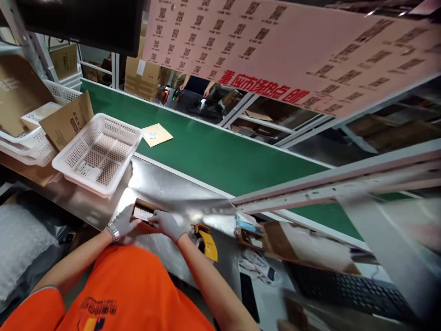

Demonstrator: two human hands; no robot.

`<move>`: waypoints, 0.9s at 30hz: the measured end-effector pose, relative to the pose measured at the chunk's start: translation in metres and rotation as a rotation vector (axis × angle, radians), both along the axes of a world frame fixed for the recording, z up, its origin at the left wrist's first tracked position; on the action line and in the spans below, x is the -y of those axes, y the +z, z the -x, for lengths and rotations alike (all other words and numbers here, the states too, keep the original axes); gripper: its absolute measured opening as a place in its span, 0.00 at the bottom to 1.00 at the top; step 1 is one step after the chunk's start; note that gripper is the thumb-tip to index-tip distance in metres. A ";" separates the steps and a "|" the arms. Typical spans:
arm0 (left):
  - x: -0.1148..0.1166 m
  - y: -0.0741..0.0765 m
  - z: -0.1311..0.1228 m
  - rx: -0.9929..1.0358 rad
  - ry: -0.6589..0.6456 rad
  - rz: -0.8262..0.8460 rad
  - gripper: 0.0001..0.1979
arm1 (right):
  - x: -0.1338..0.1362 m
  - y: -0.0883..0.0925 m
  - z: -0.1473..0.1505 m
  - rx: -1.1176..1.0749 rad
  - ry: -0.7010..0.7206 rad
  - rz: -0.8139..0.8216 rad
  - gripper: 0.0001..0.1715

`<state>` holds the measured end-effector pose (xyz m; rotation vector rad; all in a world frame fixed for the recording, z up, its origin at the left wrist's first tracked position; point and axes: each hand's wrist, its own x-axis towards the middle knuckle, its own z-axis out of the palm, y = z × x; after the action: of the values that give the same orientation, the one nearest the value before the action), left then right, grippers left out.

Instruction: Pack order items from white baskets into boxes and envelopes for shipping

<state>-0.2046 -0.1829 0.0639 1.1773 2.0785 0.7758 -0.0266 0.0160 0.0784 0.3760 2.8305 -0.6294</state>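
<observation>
A small brown cardboard box is held low in front of my body, over the metal bench. Inside it lies a flat white item with print too small to read. My left hand, in a grey glove, is closed around the box's left end. At the right end, my gloved right hand is closed with its fingers bent over the edge. Whether those fingers also touch the white item I cannot tell. To the right of that hand lies a yellow and black tape dispenser.
A white plastic basket with a label inside stands at the bench's left. A tan envelope lies on the green conveyor belt. A white metal post crosses at right, near a keyboard. Another person's hands show beyond the belt.
</observation>
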 end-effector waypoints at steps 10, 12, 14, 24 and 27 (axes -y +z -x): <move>-0.025 0.035 -0.004 -0.185 -0.325 0.339 0.42 | -0.003 -0.007 0.031 0.008 0.077 0.171 0.10; -0.031 0.039 0.000 -0.188 -0.322 0.386 0.37 | 0.002 -0.011 0.040 -0.067 0.046 0.314 0.14; -0.036 0.040 0.002 -0.185 -0.295 0.408 0.34 | 0.008 -0.015 0.050 -0.100 -0.080 0.488 0.21; -0.052 0.015 0.009 -0.134 -0.110 0.446 0.33 | -0.004 -0.004 -0.003 -0.369 -0.532 1.109 0.29; -0.052 0.000 0.010 -0.036 0.017 0.417 0.38 | -0.009 -0.002 -0.027 -0.535 -0.567 0.615 0.25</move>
<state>-0.2146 -0.1306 0.0642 0.9468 2.1455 0.3048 0.0002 0.0246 0.0766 1.0166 2.7471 -1.8920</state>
